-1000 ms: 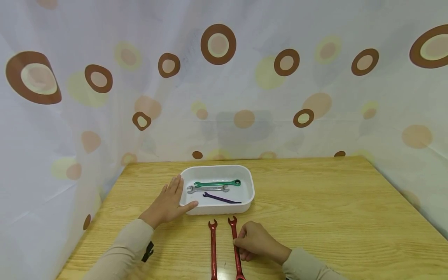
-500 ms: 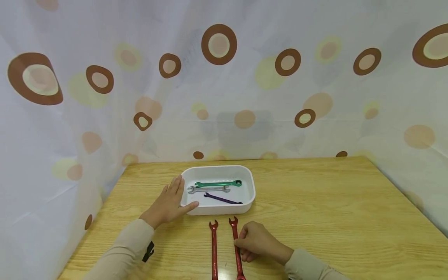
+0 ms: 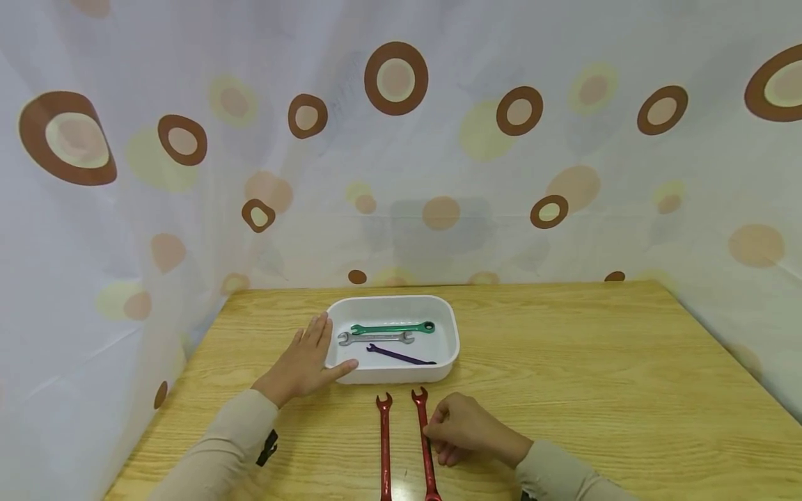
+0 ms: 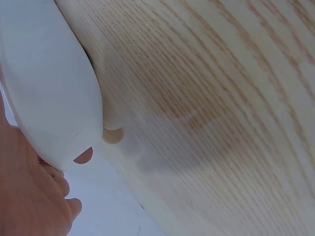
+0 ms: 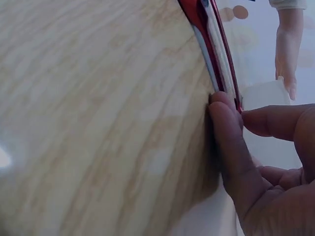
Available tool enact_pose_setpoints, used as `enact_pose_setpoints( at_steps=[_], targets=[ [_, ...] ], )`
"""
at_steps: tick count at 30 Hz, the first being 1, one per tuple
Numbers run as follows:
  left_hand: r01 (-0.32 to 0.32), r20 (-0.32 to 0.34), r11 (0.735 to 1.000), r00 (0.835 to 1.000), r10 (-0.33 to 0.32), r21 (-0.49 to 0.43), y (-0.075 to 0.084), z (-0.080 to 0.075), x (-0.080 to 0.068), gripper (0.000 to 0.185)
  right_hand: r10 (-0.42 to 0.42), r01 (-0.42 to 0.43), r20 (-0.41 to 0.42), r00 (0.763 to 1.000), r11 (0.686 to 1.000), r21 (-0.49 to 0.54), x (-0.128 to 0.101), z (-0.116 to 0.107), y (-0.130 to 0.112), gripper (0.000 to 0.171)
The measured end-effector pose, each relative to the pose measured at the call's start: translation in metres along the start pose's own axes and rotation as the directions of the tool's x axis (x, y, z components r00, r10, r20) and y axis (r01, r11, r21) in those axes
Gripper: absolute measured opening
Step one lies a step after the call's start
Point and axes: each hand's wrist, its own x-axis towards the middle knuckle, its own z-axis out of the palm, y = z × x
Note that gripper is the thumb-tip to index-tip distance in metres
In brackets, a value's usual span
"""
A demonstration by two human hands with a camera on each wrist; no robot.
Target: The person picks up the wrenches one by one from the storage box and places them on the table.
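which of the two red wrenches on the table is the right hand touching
The right-hand red wrench, nearer the right hand, whose fingertips pinch its shaft. The left red wrench lies untouched beside it.

right hand [image 3: 460, 428] has slid a touch back along the right-hand red wrench [image 3: 424, 438] and loosened, its fingers [image 5: 230, 142] now only touching the shaft edge where a moment ago they closed over it
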Motion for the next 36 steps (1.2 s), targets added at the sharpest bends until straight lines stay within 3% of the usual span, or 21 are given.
enact_pose_setpoints(
  at_steps=[5, 8, 10, 16, 22, 24, 27, 32, 36],
  targets=[
    [0.003, 0.006, 1.0, 1.0, -0.003, 0.002, -0.001, 0.001, -0.001, 0.103, -0.059, 0.064, 0.044, 0.997, 0.99, -0.123, -0.005, -0.003, -0.01, 0.016],
    [0.004, 0.003, 1.0, 1.0, -0.004, 0.001, -0.001, 0.001, -0.001, 0.103, -0.159, 0.177, 0.092, 0.983, 0.953, -0.246, -0.007, -0.006, -0.021, 0.014],
    [0.005, 0.002, 1.0, 1.0, -0.005, 0.0, -0.001, 0.001, -0.002, 0.103, -0.231, 0.26, 0.129, 0.964, 0.915, -0.309, -0.006, -0.01, -0.031, 0.015],
    [0.008, 0.01, 1.0, 1.0, -0.008, -0.008, 0.0, 0.0, -0.001, 0.104, -0.417, 0.449, 0.166, 0.894, 0.835, -0.32, 0.005, -0.021, -0.061, 0.022],
    [0.008, 0.005, 1.0, 1.0, -0.008, -0.009, 0.0, 0.0, 0.001, 0.103, -0.55, 0.524, 0.043, 0.834, 0.766, -0.373, 0.029, -0.031, -0.081, 0.023],
    [0.007, 0.002, 1.0, 1.0, -0.007, -0.005, -0.001, 0.0, 0.001, 0.103, -0.574, 0.523, -0.022, 0.819, 0.762, -0.382, 0.04, -0.033, -0.083, 0.023],
    [0.004, 0.006, 1.0, 1.0, -0.004, -0.004, -0.001, 0.001, 0.002, 0.103, -0.581, 0.514, -0.111, 0.806, 0.781, -0.356, 0.057, -0.034, -0.082, 0.025],
    [-0.008, 0.008, 1.0, 1.0, 0.008, -0.003, 0.0, 0.002, 0.004, 0.103, -0.536, 0.47, -0.254, 0.805, 0.838, -0.278, 0.085, -0.033, -0.075, 0.027],
    [-0.003, 0.005, 1.0, 1.0, 0.003, 0.004, -0.001, 0.002, 0.003, 0.103, -0.505, 0.446, -0.312, 0.804, 0.861, -0.246, 0.107, -0.031, -0.064, 0.027]
  ],
)
